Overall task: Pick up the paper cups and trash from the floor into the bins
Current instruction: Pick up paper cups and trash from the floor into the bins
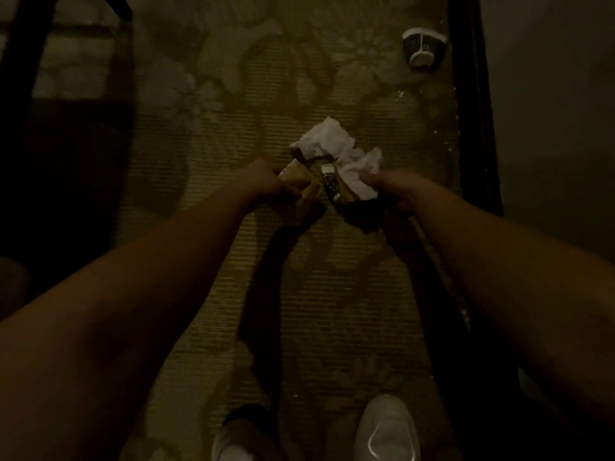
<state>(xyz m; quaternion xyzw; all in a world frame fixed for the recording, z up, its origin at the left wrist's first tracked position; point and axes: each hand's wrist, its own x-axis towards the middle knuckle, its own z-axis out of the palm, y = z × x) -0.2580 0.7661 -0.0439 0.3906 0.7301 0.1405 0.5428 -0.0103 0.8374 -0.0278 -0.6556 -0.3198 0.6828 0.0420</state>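
Head view: left hand (266, 181) fingers grip brown paper scrap (301, 188); right hand (389, 189) fingers clutch crumpled white tissue (336, 144), mid-frame. Paper cup (422, 48) lies tipped on floor (233, 294), upper right, well apart; right hand nearer.

Dim lighting, view down at floor. Patterned carpet (299, 294) covers the middle of the view: ribbed weave, large pale floral shapes. Dark border strip (472, 111) runs along the carpet's right edge; plain pale wall (559, 94) beyond it. Dark furniture frame (20, 44) at upper left, details unclear. Two light-coloured shoes at bottom edge: left shoe (233, 440), right shoe (387, 430), both on the carpet.
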